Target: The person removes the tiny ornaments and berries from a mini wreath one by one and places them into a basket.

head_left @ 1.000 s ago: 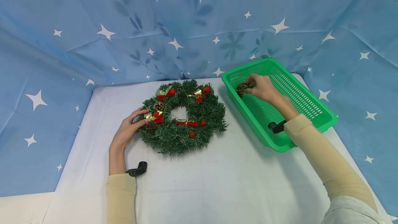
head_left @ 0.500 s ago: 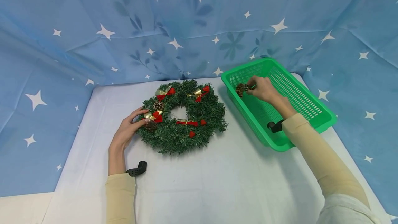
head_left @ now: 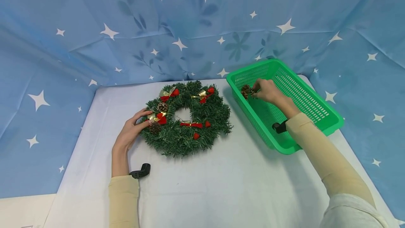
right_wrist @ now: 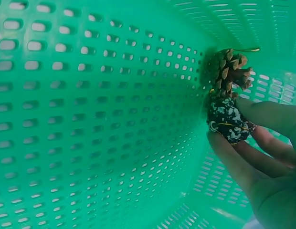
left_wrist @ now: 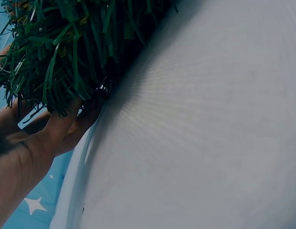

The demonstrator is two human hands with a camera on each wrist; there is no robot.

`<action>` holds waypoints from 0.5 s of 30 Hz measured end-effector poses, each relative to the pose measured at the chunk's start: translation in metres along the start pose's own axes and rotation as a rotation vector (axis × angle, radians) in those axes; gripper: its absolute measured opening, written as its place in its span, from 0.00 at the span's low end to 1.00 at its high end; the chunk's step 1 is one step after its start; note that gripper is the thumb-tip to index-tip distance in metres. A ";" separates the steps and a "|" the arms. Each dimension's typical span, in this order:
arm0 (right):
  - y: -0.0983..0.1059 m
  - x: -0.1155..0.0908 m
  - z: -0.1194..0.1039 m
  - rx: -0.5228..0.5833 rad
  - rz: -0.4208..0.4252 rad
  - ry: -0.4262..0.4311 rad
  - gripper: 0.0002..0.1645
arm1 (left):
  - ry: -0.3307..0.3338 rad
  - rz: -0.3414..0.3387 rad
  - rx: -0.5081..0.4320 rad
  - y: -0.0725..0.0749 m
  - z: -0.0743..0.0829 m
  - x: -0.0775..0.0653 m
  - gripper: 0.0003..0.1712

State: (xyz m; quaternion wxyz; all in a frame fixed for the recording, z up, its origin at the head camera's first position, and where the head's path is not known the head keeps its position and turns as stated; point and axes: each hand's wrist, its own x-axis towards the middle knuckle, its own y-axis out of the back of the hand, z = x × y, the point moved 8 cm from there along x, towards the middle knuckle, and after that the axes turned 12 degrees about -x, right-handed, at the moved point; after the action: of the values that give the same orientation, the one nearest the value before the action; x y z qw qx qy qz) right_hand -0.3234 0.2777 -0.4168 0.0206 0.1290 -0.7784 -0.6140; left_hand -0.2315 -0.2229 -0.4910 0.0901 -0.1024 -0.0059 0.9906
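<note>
On the table lies a green wreath (head_left: 216,115) with red and gold bows and two pine cones on its left side. My left hand (head_left: 129,133) grips the wreath's left edge, its thumb by the lower pine cone (head_left: 154,127); in the left wrist view the fingers (left_wrist: 59,126) curl in under the branches. Inside the green basket (head_left: 269,113), my right hand (head_left: 267,91) pinches a dark pine cone with white-frosted scales (right_wrist: 228,117) between thumb and fingers. A plain brown pine cone (right_wrist: 229,71) sits right beside it, against the basket's end.
The basket's perforated walls rise around my right hand and forearm. A white cloth (head_left: 202,189) covers the table, and a blue curtain with white stars (head_left: 190,20) hangs behind and at both sides. Each wrist carries a black camera (head_left: 141,171).
My right hand has drawn slightly right within the basket, and a gap now shows between its fingertips and the brown pine cone. The left hand and the wreath stay put.
</note>
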 end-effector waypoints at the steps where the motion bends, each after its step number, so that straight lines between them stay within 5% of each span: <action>1: -0.001 0.001 0.001 -0.003 -0.005 -0.001 0.19 | 0.000 0.000 0.002 0.000 0.000 0.000 0.35; 15: -0.014 0.008 0.006 -0.019 -0.055 -0.005 0.18 | -0.007 -0.003 0.008 0.001 -0.001 0.001 0.35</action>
State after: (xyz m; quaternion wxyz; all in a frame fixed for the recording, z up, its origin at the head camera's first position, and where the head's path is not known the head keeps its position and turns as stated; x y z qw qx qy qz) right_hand -0.3297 0.2792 -0.4326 0.0029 0.1484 -0.7688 -0.6220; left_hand -0.2321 -0.2234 -0.4924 0.0921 -0.0986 -0.0025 0.9909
